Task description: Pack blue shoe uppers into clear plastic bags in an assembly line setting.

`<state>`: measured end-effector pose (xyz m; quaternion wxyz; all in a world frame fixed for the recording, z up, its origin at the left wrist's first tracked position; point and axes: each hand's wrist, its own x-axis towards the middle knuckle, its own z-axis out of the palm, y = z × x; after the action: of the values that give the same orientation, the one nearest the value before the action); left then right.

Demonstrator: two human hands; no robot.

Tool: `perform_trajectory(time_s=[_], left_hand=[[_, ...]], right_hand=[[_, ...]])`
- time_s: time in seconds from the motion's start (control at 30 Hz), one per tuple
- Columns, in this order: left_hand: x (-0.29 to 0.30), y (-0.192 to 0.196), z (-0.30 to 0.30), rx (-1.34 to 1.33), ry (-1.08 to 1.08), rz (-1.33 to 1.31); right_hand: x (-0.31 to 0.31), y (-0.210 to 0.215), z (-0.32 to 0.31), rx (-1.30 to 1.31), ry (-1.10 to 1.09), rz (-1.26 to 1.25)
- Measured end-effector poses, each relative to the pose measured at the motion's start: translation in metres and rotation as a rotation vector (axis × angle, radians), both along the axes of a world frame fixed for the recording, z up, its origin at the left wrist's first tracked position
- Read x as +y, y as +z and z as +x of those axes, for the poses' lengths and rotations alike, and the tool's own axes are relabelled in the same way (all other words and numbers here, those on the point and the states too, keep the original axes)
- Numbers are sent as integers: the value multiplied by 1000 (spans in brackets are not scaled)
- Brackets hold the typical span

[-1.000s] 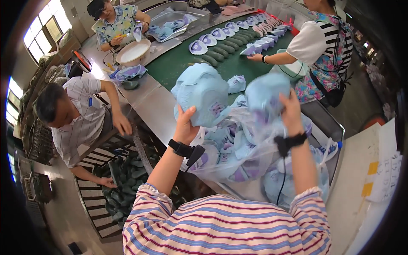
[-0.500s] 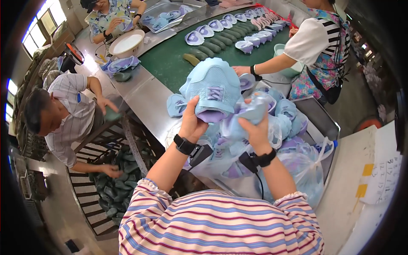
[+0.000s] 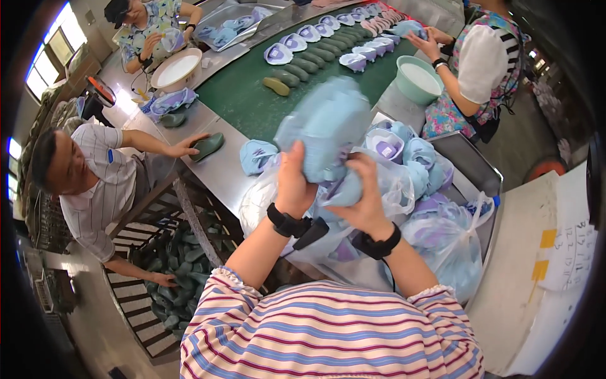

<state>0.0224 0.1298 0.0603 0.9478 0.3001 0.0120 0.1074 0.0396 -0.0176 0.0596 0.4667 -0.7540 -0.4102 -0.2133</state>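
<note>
My left hand [image 3: 294, 183] and my right hand [image 3: 361, 203] both grip a light blue shoe upper [image 3: 328, 129], held up in front of me and blurred by motion. Each wrist wears a black band. Just beneath my hands lies a clear plastic bag [image 3: 391, 189] full of several more light blue uppers [image 3: 420, 158] with purple linings. One loose upper [image 3: 257, 155] rests on the metal table [image 3: 218, 165] to the left of the bag.
A green conveyor belt [image 3: 252, 104] carries dark green shoe lasts [image 3: 297, 68] and uppers. Three people work around it: one at left [image 3: 95, 183] touching a last, one far left [image 3: 148, 28], one at right [image 3: 473, 69] by a green bowl [image 3: 418, 79]. A crate of lasts [image 3: 170, 278] sits below.
My hands have drawn together and closer to me, both now on one blue upper. The person at left has reached out and laid a hand on a green last.
</note>
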Motion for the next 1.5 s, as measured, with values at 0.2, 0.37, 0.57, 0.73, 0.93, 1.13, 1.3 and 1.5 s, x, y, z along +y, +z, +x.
perform_trajectory(time_s=[0.2, 0.37, 0.57, 0.73, 0.93, 1.13, 1.3, 1.5], left_hand=[[-1, 2, -3, -220, -192, 236], [0, 8, 15, -6, -133, -222], [3, 13, 27, -13, -139, -54], [-5, -23, 98, 240, -348, 136], [-15, -30, 138, 397, -337, 593], [-14, -35, 60, -42, -649, 1137], [91, -42, 117, 239, -232, 411], [230, -5, 173, 554, 275, 565]], right_hand=[[-31, 15, 38, 613, 280, 204], [-28, -30, -4, -225, -60, 122], [-45, -12, 7, -123, -267, 238], [-60, 12, 96, 843, 97, 355], [-81, -13, 153, 1116, 101, 266], [-48, -36, 72, 1079, 54, 434], [-59, -18, 37, 1017, 172, 306], [-49, -38, 11, 1122, 412, -37]])
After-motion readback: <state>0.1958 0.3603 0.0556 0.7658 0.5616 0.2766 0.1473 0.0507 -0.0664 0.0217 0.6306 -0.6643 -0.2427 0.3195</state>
